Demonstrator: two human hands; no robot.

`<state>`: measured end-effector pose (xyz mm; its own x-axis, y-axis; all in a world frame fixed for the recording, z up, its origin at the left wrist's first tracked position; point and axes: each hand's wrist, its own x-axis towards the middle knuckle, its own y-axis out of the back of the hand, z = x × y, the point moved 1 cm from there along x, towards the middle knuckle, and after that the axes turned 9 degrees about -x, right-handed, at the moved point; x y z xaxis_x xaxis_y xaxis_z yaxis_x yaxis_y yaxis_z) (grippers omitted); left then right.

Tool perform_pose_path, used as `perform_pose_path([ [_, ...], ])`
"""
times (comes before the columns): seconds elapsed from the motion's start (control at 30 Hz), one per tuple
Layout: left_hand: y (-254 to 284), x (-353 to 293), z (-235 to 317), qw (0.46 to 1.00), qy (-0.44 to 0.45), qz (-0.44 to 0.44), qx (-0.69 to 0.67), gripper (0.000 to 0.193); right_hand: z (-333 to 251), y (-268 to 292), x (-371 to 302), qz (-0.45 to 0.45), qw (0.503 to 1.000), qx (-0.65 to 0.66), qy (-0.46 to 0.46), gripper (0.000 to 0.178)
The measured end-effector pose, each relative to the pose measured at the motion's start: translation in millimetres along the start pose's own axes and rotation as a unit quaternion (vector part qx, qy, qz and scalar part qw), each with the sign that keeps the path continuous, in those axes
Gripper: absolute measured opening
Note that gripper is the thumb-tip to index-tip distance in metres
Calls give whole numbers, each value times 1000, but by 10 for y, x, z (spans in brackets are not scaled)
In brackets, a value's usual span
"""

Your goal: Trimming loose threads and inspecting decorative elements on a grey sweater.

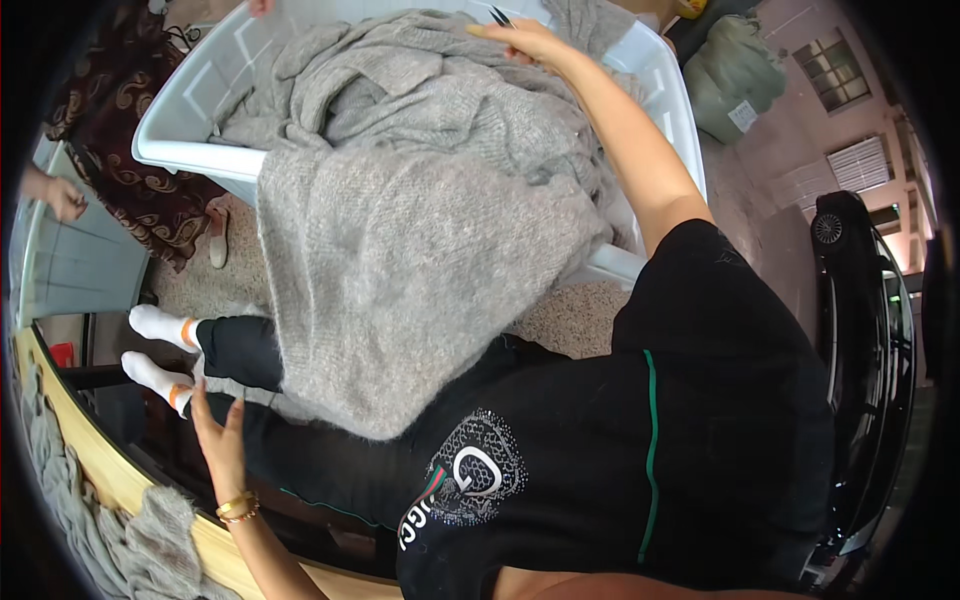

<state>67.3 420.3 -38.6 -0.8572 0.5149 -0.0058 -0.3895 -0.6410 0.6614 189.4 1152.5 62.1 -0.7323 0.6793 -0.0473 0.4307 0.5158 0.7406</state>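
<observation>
Close to the top of the head view, my right hand is closed on small dark thread snips, whose two points stick out past the fingers. It is over grey knitted fabric piled in a white plastic tub. One wide grey knit piece hangs over the tub's near rim and spreads down onto my lap. At lower left, my left hand has its fingers apart and holds nothing. It is beside my dark trouser leg, near my white-socked feet.
Another person's hand shows at the left, by a second pale tub. More grey knits lie on a wooden edge at lower left. A stuffed sack stands behind the tub. A black car is at the right.
</observation>
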Motion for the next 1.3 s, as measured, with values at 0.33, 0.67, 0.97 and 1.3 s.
perform_pose_path([
  [0.33, -325, -468, -17, 988, 144, 10, -61, 67, 1373, -317, 475, 169, 923, -343, -32, 103],
  [0.67, -369, -612, -82, 976, 185, 3, -117, 67, 1495, -145, -28, 1, 981, 167, -95, 73],
  [0.97, -506, -473, -91, 962, 128, 11, -243, 66, -33, 660, -520, -108, 884, 437, 131, 22],
  [1.3, -316, -494, -359, 958, 95, 36, -268, 65, -1750, 840, -1414, 44, 890, 281, 355, 16],
])
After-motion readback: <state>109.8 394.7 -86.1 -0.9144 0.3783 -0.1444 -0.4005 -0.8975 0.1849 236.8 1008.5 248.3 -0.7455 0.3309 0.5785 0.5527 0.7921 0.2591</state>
